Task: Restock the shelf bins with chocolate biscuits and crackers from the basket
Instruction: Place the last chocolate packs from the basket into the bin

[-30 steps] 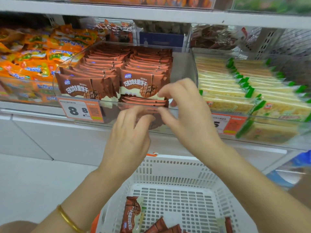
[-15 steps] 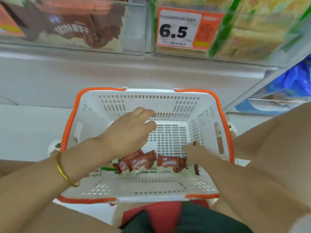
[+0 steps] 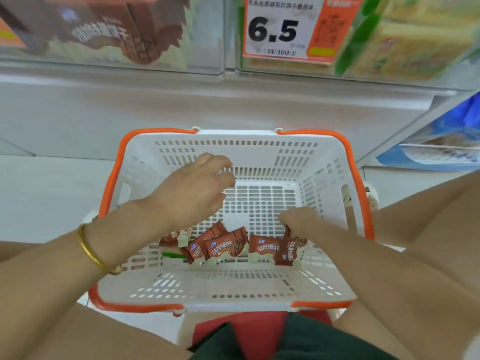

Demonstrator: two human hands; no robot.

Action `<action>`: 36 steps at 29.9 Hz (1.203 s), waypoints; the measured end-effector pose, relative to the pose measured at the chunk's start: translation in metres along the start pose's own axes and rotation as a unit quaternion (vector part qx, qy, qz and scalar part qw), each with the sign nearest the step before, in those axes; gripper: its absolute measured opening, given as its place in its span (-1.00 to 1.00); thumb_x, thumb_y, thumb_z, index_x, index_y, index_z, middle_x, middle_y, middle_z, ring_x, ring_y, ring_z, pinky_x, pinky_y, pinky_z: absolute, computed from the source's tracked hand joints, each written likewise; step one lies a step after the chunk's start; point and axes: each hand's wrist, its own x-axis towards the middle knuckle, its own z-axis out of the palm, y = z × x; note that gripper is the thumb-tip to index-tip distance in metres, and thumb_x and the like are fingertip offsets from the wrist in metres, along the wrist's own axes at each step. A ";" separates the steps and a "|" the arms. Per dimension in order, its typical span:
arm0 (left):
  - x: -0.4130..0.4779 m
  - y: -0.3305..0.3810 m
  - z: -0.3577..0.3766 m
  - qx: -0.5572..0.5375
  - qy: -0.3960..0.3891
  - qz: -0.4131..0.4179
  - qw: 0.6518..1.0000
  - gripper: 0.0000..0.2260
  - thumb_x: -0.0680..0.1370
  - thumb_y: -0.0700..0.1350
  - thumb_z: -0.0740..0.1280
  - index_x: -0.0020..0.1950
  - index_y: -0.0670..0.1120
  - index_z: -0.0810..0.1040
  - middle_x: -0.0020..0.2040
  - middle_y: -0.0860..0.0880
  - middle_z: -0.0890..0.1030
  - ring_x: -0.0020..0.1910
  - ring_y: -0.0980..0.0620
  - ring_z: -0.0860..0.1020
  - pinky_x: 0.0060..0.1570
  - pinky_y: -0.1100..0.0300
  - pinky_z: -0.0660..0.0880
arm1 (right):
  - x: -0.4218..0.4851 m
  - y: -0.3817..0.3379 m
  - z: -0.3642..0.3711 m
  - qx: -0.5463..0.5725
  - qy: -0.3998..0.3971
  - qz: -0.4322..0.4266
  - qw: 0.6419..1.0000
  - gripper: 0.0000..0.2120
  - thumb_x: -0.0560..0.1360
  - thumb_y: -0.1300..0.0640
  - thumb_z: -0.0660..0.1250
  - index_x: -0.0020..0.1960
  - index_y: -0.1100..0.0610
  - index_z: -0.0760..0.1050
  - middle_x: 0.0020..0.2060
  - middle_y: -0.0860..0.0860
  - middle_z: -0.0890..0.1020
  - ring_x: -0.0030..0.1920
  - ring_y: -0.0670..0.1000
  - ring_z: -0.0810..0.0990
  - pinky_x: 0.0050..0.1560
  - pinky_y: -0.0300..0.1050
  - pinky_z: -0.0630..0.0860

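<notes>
**Presently: Packet Pick-Up From the Basket**

A brown-and-cream foil-wrapped chocolate biscuit packet (image 3: 289, 252) is pinched at its upper end by the right grip (image 3: 298, 220), whose fingers are curled round the crimped seal. The left grip (image 3: 192, 193) is held above the white perforated plastic basket with orange rim (image 3: 233, 149). Its fingers are loosely curled and nothing is held in it.

The other loose brown packets (image 3: 220, 246) are found flat on the basket floor, close to the near wall, between the two forearms. A green edge (image 3: 171, 255) is seen just beside them, near the left forearm; what it belongs to cannot be determined.

Handling: each packet is judged to be light, with a slick, crinkly wrapper and brittle contents. A hold at a sealed end or across the short sides is advised. Squeezing of the middle is to be avoided.

Orientation: the held packet is tilted up, with its long axis running from the grip towards the near wall. The flat packets are laid with their long axes roughly across the basket, print facing up. The clear shelf bin of matching brown packets (image 3: 117, 35) is located above, at upper left.
</notes>
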 end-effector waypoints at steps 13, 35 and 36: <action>-0.003 -0.033 -0.056 -0.161 -0.180 -0.168 0.956 -0.71 0.57 0.00 0.30 0.27 -0.02 0.46 0.15 0.04 0.54 0.10 0.02 0.50 0.08 0.19 0.45 | -0.103 -0.025 -0.167 0.510 0.216 -0.136 0.822 -0.86 0.47 0.33 0.39 -0.10 0.19 0.43 -0.50 -0.10 0.53 -0.54 -0.16 0.40 -0.51 -0.34 0.34; -0.030 -0.087 -0.142 0.035 0.376 -0.196 0.905 -0.60 0.46 -0.19 0.32 0.30 -0.18 0.46 0.27 -0.15 0.47 0.27 -0.20 0.37 0.25 0.00 0.28 | -0.137 -0.108 -0.374 0.175 0.674 0.014 0.718 -0.70 0.48 -0.05 0.38 0.13 0.05 0.44 0.07 -0.01 0.51 0.06 0.06 0.51 -0.09 -0.06 0.40; -0.029 -0.085 -0.140 0.038 0.369 -0.199 0.907 -0.60 0.46 -0.20 0.32 0.29 -0.19 0.46 0.26 -0.14 0.48 0.26 -0.21 0.36 0.23 -0.05 0.32 | -0.132 -0.108 -0.376 0.166 0.676 0.024 0.718 -0.68 0.47 -0.04 0.39 0.13 0.07 0.42 0.10 0.02 0.47 0.07 0.08 0.49 -0.10 -0.06 0.40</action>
